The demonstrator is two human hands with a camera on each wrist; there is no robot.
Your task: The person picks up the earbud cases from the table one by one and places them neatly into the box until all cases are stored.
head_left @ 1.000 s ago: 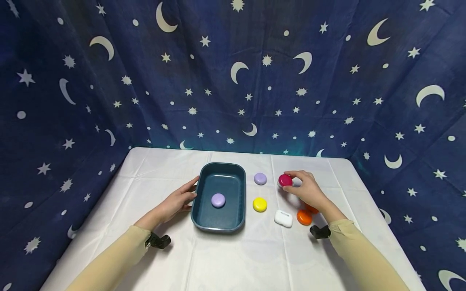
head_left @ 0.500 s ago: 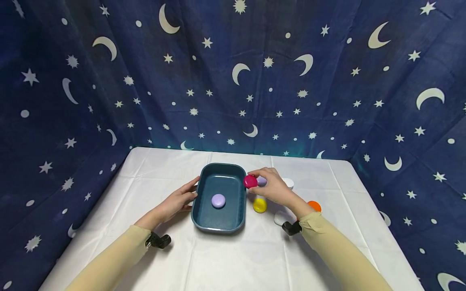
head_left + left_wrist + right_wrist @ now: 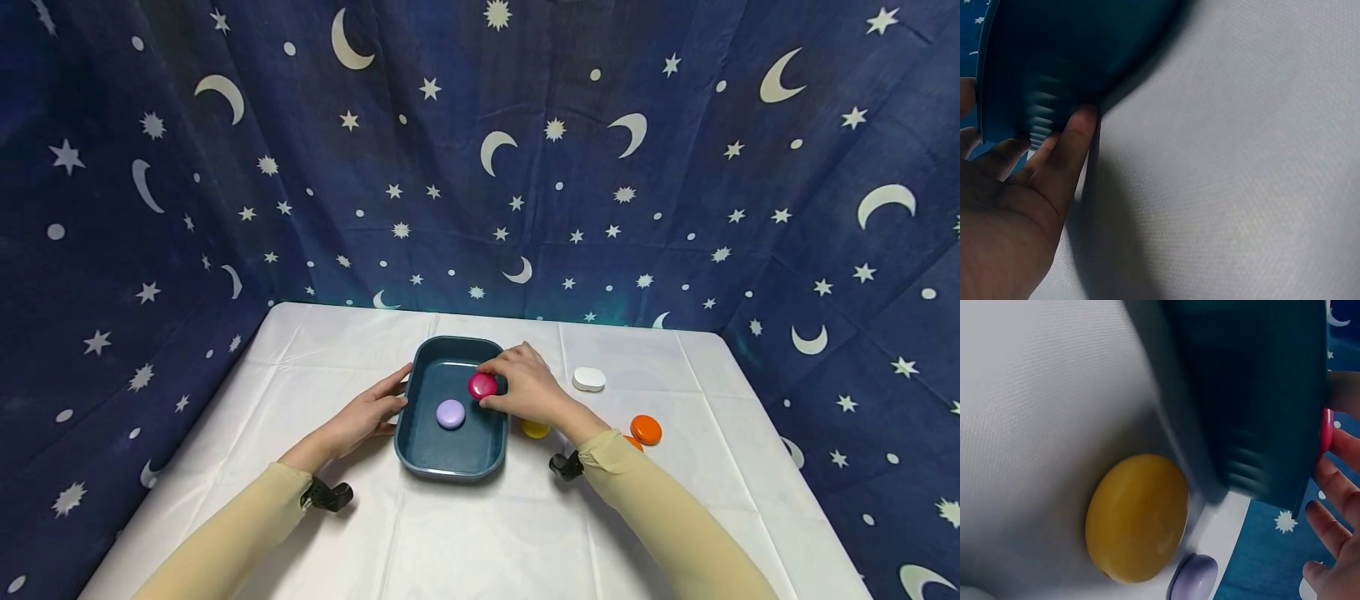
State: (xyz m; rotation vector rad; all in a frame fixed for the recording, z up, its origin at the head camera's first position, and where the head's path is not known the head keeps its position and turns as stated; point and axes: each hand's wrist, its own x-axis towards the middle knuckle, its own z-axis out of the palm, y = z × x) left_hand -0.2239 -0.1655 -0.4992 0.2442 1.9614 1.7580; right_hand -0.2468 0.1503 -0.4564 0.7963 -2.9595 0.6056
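My right hand [image 3: 528, 387] pinches a glossy red round disc [image 3: 482, 385] between thumb and fingers, above the right part of a dark teal rectangular dish [image 3: 450, 457]. In the right wrist view the disc's red edge [image 3: 1327, 430] shows past the dish rim. A lavender disc [image 3: 451, 414] lies on the dish floor. My left hand [image 3: 360, 422] touches the dish's left wall with extended fingers; the left wrist view shows these fingers [image 3: 1063, 162] against the outer side. Beneath my right hand, a yellow disc [image 3: 536, 431] is partly covered.
Right of the dish lie a small white rounded case [image 3: 588, 379] and two orange discs, one whole disc [image 3: 646, 430] and another partly behind the sleeve. A second lavender disc [image 3: 1195, 579] appears in the right wrist view. White cloth [image 3: 450, 542] covers the table; a starry curtain [image 3: 420, 150] hangs behind.
My right hand has carried the red disc leftward from beside the white case, past the lavender and yellow discs, to above the dish. My left hand has stayed at the dish's side.
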